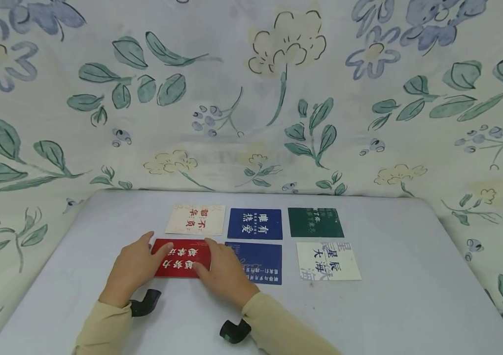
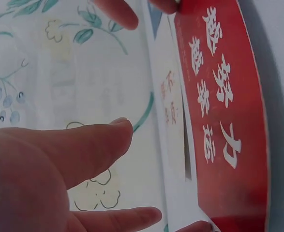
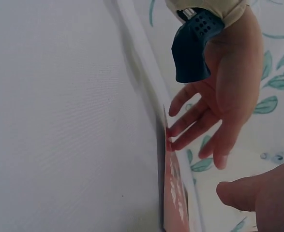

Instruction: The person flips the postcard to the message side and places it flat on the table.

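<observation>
A red card (image 1: pixel 185 250) with white characters lies on the white table between both hands, its long side running across. At the card's left end is my left hand (image 1: pixel 133 268), the thumb stretched out above it; in the right wrist view, the left fingertips (image 3: pixel 174 140) touch its end. Over the right end of the card is my right hand (image 1: pixel 229 276), fingers spread, with a fingertip at its far corner. The right thumb (image 3: pixel 248 193) stands apart from the red card (image 3: pixel 174 193) in the right wrist view. A blue card (image 1: pixel 262 264) is partly hidden by the right hand.
Behind lie a cream card (image 1: pixel 196 219), a blue card (image 1: pixel 256 223) and a dark green card (image 1: pixel 315 222) in a row. A white card (image 1: pixel 329 261) lies front right. Black wrist mounts (image 1: pixel 235 331) sit at both sleeves. A flowered cloth (image 1: pixel 251 123) hangs behind the table (image 1: pixel 393 296).
</observation>
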A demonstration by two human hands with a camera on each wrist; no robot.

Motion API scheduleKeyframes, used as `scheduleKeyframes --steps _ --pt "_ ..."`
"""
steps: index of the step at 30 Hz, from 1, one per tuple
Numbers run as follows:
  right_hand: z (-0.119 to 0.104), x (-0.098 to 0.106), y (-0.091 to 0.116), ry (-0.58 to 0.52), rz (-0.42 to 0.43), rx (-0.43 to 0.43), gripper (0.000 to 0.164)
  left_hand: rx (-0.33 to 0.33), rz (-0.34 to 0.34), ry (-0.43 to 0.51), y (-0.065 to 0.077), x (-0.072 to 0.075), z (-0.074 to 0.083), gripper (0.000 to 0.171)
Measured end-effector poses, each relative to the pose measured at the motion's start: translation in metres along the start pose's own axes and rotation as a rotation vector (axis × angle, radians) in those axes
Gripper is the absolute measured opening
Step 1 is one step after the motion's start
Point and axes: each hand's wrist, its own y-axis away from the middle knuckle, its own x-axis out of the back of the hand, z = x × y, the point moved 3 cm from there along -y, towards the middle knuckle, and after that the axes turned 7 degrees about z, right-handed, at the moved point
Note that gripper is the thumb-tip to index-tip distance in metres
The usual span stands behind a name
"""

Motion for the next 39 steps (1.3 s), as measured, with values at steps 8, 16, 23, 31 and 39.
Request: scheduleKeyframes --steps 8,16,23,31,39 --pt "0.001 0.001 0.000 -0.002 0.028 0.021 0.061 0.010 -0.006 -0.012 0.001 -0.004 0.003 0.078" --pt "0.000 0.000 -0.001 0.024 0.028 0.008 0.060 -0.066 0.047 -0.049 0.004 -0.005 0.010 0.070" --pt "0.001 0.001 -0.001 0.003 0.029 0.011 0.058 -0.062 0.082 -0.055 0.007 -0.009 0.013 0.064" --pt "0.002 0.002 -0.002 -0.033 0.075 0.037 0.058 -0.016 0.094 -0.060 0.007 -0.012 0.013 0.070" --pt "0.004 0.002 -0.001 -0.123 0.104 0.021 0.056 0.012 0.084 -0.018 0.004 -0.010 0.009 0.074"
